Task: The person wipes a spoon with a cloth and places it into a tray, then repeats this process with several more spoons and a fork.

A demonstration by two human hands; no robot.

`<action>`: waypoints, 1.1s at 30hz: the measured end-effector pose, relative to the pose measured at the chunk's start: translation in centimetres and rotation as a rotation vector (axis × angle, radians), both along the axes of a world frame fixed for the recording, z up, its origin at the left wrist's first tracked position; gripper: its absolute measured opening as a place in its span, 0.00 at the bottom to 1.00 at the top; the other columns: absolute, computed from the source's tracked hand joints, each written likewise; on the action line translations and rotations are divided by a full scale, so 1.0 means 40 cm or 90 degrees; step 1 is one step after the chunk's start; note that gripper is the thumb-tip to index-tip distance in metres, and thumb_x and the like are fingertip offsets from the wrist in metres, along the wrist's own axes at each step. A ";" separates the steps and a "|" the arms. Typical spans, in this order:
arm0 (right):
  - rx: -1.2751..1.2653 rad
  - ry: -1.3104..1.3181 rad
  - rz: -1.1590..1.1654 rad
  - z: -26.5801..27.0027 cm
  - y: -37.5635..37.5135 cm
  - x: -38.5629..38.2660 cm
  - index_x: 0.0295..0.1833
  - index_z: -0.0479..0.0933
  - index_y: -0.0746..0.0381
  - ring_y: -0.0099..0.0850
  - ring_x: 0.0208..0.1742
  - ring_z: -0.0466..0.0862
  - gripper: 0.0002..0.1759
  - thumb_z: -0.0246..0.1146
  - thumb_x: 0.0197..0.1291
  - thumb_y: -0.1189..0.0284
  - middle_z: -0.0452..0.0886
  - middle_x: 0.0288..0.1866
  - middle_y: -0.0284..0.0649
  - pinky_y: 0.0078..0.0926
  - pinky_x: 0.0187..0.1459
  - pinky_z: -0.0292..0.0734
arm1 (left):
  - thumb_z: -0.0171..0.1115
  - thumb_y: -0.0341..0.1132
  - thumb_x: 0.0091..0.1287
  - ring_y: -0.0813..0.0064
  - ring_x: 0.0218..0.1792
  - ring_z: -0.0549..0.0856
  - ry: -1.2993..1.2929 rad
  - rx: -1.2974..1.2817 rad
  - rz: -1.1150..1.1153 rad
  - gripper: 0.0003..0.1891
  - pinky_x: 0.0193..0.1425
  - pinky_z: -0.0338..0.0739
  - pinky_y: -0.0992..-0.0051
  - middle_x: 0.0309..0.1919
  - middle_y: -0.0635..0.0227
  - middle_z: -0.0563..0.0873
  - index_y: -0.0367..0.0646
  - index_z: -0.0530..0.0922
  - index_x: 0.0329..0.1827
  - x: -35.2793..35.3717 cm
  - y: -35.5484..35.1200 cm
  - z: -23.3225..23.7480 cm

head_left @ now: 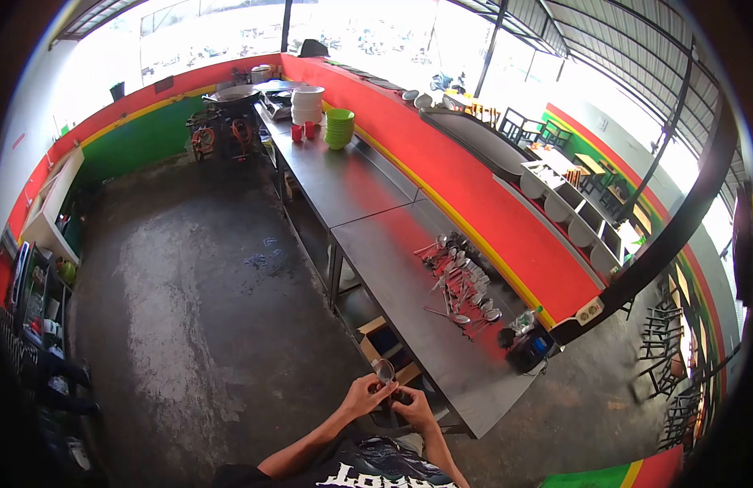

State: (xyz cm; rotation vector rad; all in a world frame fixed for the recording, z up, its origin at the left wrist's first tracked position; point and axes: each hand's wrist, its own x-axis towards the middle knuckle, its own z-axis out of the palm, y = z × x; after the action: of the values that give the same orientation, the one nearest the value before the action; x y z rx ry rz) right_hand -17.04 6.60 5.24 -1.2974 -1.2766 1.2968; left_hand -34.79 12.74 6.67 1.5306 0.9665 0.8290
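**My fingers [383,395] pinch a spoon [384,372]**

My left hand [362,398] holds it beside the steel counter [466,382]; whether my right hand [416,409] grips it too, I cannot tell. Cutlery [460,281] lies heaped near the red wall [474,228]; scuffed floor [165,285] spreads left.
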 end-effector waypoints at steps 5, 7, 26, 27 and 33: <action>-0.085 -0.023 0.016 0.061 0.015 -0.037 0.56 0.78 0.68 0.19 0.46 0.80 0.20 0.68 0.57 0.74 0.83 0.46 0.34 0.20 0.50 0.76 | 0.66 0.44 0.70 0.85 0.32 0.80 -0.086 -0.090 0.068 0.15 0.37 0.73 0.81 0.30 0.72 0.86 0.37 0.85 0.42 -0.020 -0.004 -0.012; -0.196 0.258 0.022 0.051 0.016 -0.035 0.60 0.75 0.69 0.21 0.47 0.81 0.23 0.65 0.59 0.76 0.83 0.50 0.36 0.21 0.52 0.77 | 0.64 0.43 0.71 0.84 0.35 0.82 -0.157 -0.102 0.098 0.15 0.39 0.75 0.80 0.33 0.70 0.88 0.36 0.85 0.41 -0.026 -0.001 -0.006; -0.062 0.022 -0.008 -0.001 -0.022 -0.040 0.59 0.76 0.67 0.20 0.47 0.78 0.20 0.66 0.65 0.70 0.82 0.48 0.34 0.19 0.51 0.74 | 0.67 0.39 0.69 0.87 0.32 0.82 -0.159 -0.172 0.134 0.14 0.38 0.77 0.83 0.29 0.71 0.88 0.34 0.87 0.38 0.001 -0.027 -0.007; -0.065 0.023 -0.010 0.010 -0.022 -0.045 0.58 0.77 0.67 0.19 0.46 0.78 0.21 0.67 0.64 0.68 0.82 0.47 0.34 0.19 0.50 0.74 | 0.68 0.39 0.69 0.87 0.32 0.82 -0.161 -0.190 0.140 0.14 0.38 0.76 0.83 0.29 0.71 0.88 0.34 0.87 0.38 -0.003 -0.027 0.006; -0.079 0.018 0.017 0.021 -0.013 -0.060 0.58 0.77 0.67 0.19 0.45 0.77 0.20 0.67 0.64 0.68 0.82 0.46 0.33 0.18 0.50 0.73 | 0.70 0.43 0.67 0.86 0.28 0.79 -0.186 -0.238 0.185 0.17 0.33 0.74 0.81 0.28 0.72 0.87 0.34 0.87 0.37 -0.030 -0.014 0.001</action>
State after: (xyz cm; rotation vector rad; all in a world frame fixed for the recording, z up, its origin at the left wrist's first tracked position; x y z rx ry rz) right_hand -19.42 6.08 6.09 -1.3464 -1.2137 1.4278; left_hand -36.00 12.20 6.69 0.9331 1.0677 0.9800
